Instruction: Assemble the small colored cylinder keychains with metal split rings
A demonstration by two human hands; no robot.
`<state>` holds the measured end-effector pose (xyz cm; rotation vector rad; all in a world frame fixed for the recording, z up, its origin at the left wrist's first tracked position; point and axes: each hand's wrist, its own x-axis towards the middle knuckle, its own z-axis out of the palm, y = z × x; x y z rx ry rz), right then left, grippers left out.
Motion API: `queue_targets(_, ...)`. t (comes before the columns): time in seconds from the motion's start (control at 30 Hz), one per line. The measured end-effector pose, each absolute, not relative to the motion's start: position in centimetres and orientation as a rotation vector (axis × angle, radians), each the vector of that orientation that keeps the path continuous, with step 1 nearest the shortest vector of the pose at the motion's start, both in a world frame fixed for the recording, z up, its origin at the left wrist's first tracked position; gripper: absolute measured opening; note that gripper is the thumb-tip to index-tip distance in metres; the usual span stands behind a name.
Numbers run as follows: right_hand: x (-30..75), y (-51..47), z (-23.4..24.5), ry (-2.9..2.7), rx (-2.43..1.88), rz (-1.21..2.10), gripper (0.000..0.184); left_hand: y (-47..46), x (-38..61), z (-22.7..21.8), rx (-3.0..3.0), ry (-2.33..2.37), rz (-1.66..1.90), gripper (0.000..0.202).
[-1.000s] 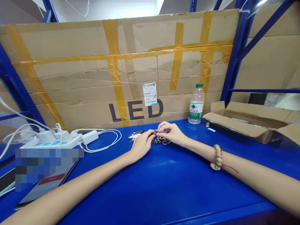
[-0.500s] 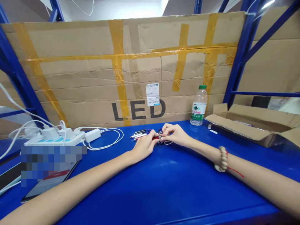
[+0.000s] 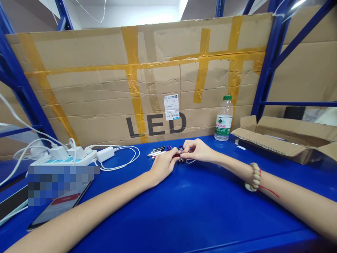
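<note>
My left hand (image 3: pixel 164 164) and my right hand (image 3: pixel 198 150) meet near the back of the blue tabletop, both closed in a pinch. Between their fingertips is a small red object (image 3: pixel 178 155), mostly hidden, so its kind cannot be told. Just behind and beneath the fingers lie small dark metallic pieces and a purple-blue loop (image 3: pixel 168 148). Several pens (image 3: pixel 156 153) lie left of these, partly behind my left hand. A thin pale cord (image 3: pixel 190 161) curves out below my right hand, which wears a beaded bracelet (image 3: pixel 255 177) at the wrist.
On the left are a white power strip (image 3: pixel 86 159) with plugs and cables, and a tablet (image 3: pixel 61 203). A green-capped water bottle (image 3: pixel 223 119) and an open cardboard box (image 3: pixel 276 144) stand right. Behind rises a large taped carton (image 3: pixel 102 98); blue rack posts (image 3: pixel 263 77) flank it.
The view has shifted slightly. Both hands stay together at the same spot; the right fingers and the red object between them have moved only a little.
</note>
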<state>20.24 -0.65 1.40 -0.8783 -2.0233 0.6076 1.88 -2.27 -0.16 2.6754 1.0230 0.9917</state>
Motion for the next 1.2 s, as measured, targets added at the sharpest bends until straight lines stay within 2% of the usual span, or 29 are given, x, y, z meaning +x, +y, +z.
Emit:
queue_targets(0.4, 20.4, -0.1, 0.8, -1.988, -0.937, 0.663, 0.029, -2.0, 2.0, 0.0, 2.571, 0.952, 0.986, 0.025)
queue_targets(0.53, 20.3, -0.3, 1.1, -1.980, -0.968, 0.541, 0.032, -2.0, 2.1, 0.0, 2.544, 0.944, 1.009, 0.023)
queue_targets(0.73, 20.4, -0.5, 1.5, -1.981, -0.850, 0.292, 0.024, -1.8, 2.3, 0.1, 2.449, 0.926, 1.043, 0.020)
queue_targets(1.07, 20.8, -0.4, 1.8, -2.056, -0.755, 0.357, 0.026, -1.7, 2.3, 0.3, 2.436, 0.913, 0.934, 0.021)
queue_targets(1.2, 20.8, -0.3, 1.2, -2.053, -0.736, 0.430, 0.029, -1.5, 2.1, -0.2, 2.464, 0.914, 0.872, 0.015)
